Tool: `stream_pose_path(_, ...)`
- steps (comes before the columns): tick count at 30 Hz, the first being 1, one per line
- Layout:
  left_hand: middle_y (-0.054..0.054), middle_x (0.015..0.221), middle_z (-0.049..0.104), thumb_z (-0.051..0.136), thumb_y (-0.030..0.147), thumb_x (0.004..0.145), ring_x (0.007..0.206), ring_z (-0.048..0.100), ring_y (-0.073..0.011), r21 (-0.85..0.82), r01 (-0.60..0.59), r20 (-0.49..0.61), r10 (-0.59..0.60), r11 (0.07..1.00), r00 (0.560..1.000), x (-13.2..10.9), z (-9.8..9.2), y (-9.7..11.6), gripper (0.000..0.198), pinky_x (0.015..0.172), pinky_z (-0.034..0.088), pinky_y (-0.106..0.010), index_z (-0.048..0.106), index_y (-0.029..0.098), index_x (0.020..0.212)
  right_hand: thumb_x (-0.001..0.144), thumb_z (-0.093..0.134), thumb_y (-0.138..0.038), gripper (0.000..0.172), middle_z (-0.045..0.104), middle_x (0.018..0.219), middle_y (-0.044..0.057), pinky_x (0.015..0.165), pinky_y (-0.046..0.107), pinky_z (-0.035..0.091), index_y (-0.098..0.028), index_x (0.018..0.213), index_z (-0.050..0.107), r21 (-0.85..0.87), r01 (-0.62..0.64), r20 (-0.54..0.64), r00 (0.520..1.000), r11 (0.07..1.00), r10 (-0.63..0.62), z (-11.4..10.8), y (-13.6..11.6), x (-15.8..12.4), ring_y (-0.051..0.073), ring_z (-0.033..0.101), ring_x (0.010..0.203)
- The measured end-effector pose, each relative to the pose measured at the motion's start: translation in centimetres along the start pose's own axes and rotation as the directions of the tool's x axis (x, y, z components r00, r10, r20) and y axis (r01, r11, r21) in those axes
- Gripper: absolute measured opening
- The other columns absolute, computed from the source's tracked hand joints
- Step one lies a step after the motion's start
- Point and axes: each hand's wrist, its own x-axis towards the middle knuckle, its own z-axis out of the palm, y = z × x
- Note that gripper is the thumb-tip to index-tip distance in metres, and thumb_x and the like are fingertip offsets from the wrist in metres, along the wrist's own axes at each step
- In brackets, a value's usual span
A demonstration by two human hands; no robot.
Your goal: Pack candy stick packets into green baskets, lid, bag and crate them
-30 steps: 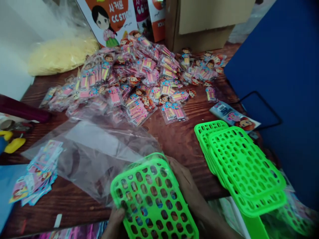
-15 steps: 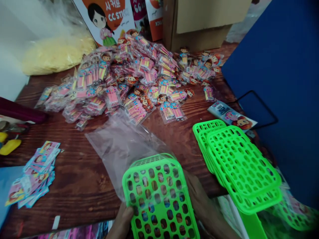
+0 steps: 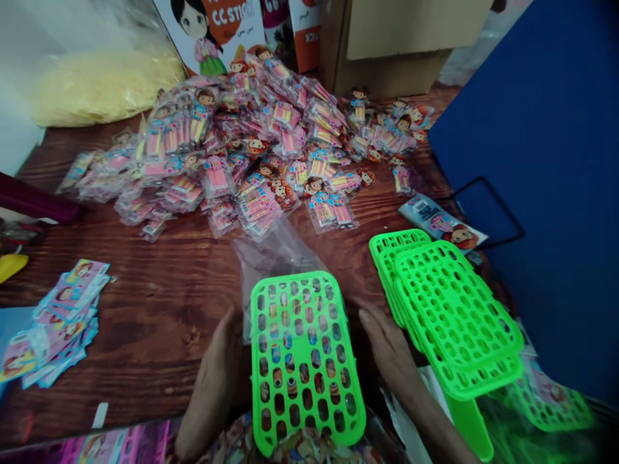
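A bright green perforated plastic lid or basket face (image 3: 302, 341) is tilted up toward me at the table's front edge, with colourful printed pieces showing through its holes. A clear plastic bag (image 3: 283, 248) spreads out behind its far end and also seems to cover part of it. Along the left side lies my left hand (image 3: 220, 354), fingers stretched forward and slightly blurred. My right hand (image 3: 387, 338) is off the right side, fingers straight and a small gap between them and the green plastic. Neither hand visibly grips anything.
A heap of small sachets (image 3: 261, 142) covers the back. Stacked green lids (image 3: 454, 303) sit at right, near a printed packet (image 3: 442, 222). Printed cards (image 3: 62, 322) lie left. Behind stand a cardboard box (image 3: 387, 71) and a yellow-filled bag (image 3: 106, 90); a blue panel (image 3: 541, 161) borders the right.
Both hands have moved away from the green plastic, ending up out along its sides. It now lies straighter and shows more of its length. The clear bag has drawn in to the right.
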Motion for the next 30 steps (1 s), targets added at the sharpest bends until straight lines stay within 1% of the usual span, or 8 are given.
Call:
stream_pose_path(2, -0.009, 0.122, 0.068, 0.05, 0.067, 0.083, 0.124, 0.056, -0.0295, -0.098, 0.013, 0.002, -0.013, 0.995, 1.0, 0.1, 1.2, 1.5, 0.067, 0.107, 0.043, -0.044, 0.058, 0.018, 0.127, 0.094, 0.039, -0.057, 0.056, 0.047, 0.146, 0.005, 0.117, 0.044, 0.024, -0.025, 0.14, 0.049, 0.132, 0.038, 0.024, 0.999, 0.99, -0.041, 0.6, -0.1, 0.2, 0.023, 0.039, 0.137)
stream_pose_path(4, -0.009, 0.117, 0.07, 0.061, 0.06, 0.08, 0.118, 0.06, -0.03, -0.171, 0.076, 0.044, -0.07, 0.982, 0.997, -0.3, 2.2, 2.5, 0.061, 0.105, 0.045, -0.044, 0.062, 0.016, 0.123, 0.094, 0.038, -0.059, 0.062, 0.038, 0.153, 0.003, 0.118, 0.045, 0.02, -0.028, 0.148, 0.037, 0.231, -0.001, 0.182, 0.982, 0.973, -0.042, 1.3, 0.3, -0.8, 0.023, 0.03, 0.142)
stream_pose_path(9, -0.007, 0.114, 0.072, 0.064, 0.056, 0.079, 0.122, 0.057, -0.0308, -0.145, 0.186, 0.107, -0.171, 0.972, 0.979, -2.2, 2.5, 2.1, 0.055, 0.108, 0.042, -0.045, 0.068, 0.016, 0.116, 0.087, 0.052, -0.061, 0.073, 0.028, 0.157, 0.001, 0.119, 0.047, 0.012, -0.031, 0.15, 0.032, 0.17, -0.201, 0.328, 0.935, 0.965, 0.137, 1.6, 2.7, -6.0, 0.026, 0.018, 0.147)
stream_pose_path(14, -0.006, 0.123, 0.068, 0.069, 0.052, 0.077, 0.123, 0.056, -0.0294, -0.105, 0.174, 0.04, -0.17, 0.979, 0.985, -3.4, 2.4, 1.4, 0.053, 0.106, 0.044, -0.04, 0.066, 0.02, 0.119, 0.086, 0.053, -0.06, 0.071, 0.039, 0.152, 0.003, 0.117, 0.048, 0.023, -0.029, 0.148, 0.037, 0.233, -0.247, 0.221, 0.955, 0.941, 0.196, 1.7, 0.5, -6.3, 0.028, 0.031, 0.142)
stream_pose_path(18, -0.009, 0.109, 0.073, 0.075, 0.044, 0.074, 0.101, 0.069, -0.0295, -0.138, 0.199, 0.145, -0.179, 0.97, 0.973, -4.1, 2.7, 2.5, 0.054, 0.086, 0.056, -0.038, 0.063, 0.019, 0.12, 0.087, 0.056, -0.053, 0.058, 0.057, 0.137, 0.006, 0.109, 0.046, 0.038, -0.025, 0.137, 0.053, 0.219, -0.095, 0.157, 0.986, 0.971, 0.061, 1.9, -3.0, -4.4, 0.029, 0.049, 0.129)
stream_pose_path(24, -0.009, 0.097, 0.075, 0.073, 0.044, 0.075, 0.071, 0.071, -0.0224, -0.16, 0.041, 0.041, -0.035, 0.986, 0.999, -5.1, 2.1, 3.0, 0.049, 0.069, 0.058, -0.035, 0.062, 0.016, 0.114, 0.087, 0.055, -0.053, 0.054, 0.062, 0.131, 0.007, 0.098, 0.039, 0.048, -0.02, 0.13, 0.06, 0.103, 0.013, 0.056, 0.998, 0.995, -0.019, 3.5, -3.1, -4.9, 0.029, 0.057, 0.118)
stream_pose_path(27, -0.009, 0.117, 0.068, 0.071, 0.045, 0.078, 0.095, 0.069, -0.0236, -0.074, -0.133, -0.075, 0.128, 0.988, 0.989, -4.7, 1.7, 1.7, 0.053, 0.084, 0.056, -0.035, 0.055, 0.02, 0.122, 0.09, 0.05, -0.051, 0.054, 0.063, 0.13, 0.008, 0.099, 0.04, 0.047, -0.019, 0.133, 0.057, 0.054, 0.049, 0.108, 0.993, 0.997, -0.054, 4.5, -2.0, -4.9, 0.028, 0.058, 0.117)
stream_pose_path(30, -0.007, 0.137, 0.054, 0.067, 0.043, 0.081, 0.118, 0.058, -0.0212, 0.072, -0.32, -0.259, 0.328, 0.945, 0.909, -4.1, 1.5, 0.5, 0.062, 0.098, 0.048, -0.034, 0.041, 0.027, 0.135, 0.09, 0.052, -0.048, 0.052, 0.062, 0.131, 0.008, 0.1, 0.038, 0.046, -0.021, 0.135, 0.053, 0.012, 0.106, 0.088, 0.99, 0.994, -0.107, 4.9, -1.4, -4.3, 0.025, 0.058, 0.118)
